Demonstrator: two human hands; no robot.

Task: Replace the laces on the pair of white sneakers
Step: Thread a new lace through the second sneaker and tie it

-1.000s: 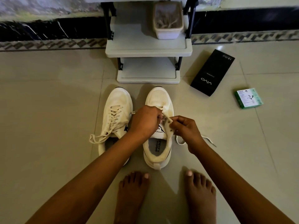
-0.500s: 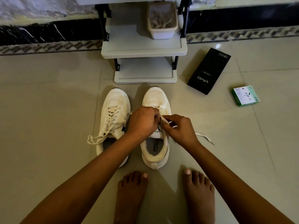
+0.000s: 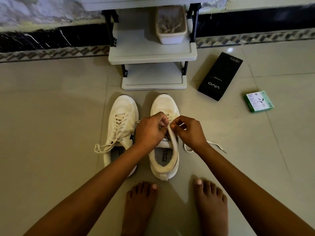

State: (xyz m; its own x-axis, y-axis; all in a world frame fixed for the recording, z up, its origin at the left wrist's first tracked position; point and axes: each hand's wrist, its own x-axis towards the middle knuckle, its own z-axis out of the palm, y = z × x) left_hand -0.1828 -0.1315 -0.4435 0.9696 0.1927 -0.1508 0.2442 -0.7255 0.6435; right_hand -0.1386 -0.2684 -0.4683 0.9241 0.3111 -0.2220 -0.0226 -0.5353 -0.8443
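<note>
Since half a second ago the right hand [image 3: 189, 132] has lifted slightly off the right sneaker [image 3: 165, 137], its fingertips now meeting the left hand [image 3: 150, 132] above the tongue.

Both hands work at the eyelet row: the left hand's fingers curl round the shoe's upper edge, the right hand's thumb and forefinger pinch the lace [image 3: 211, 145], whose free end trails on the floor tiles [image 3: 51, 133] at 3 o'clock. The left sneaker [image 3: 121, 130], still laced, lies just beside, at 9 o'clock. A grey shelf rack [image 3: 151, 53] holding a white tub [image 3: 171, 24] stands at 12 o'clock; a black box [image 3: 219, 76] and a green box [image 3: 259, 101] lie at 2 o'clock. Bare feet [image 3: 139, 206] are at 6 o'clock.
</note>
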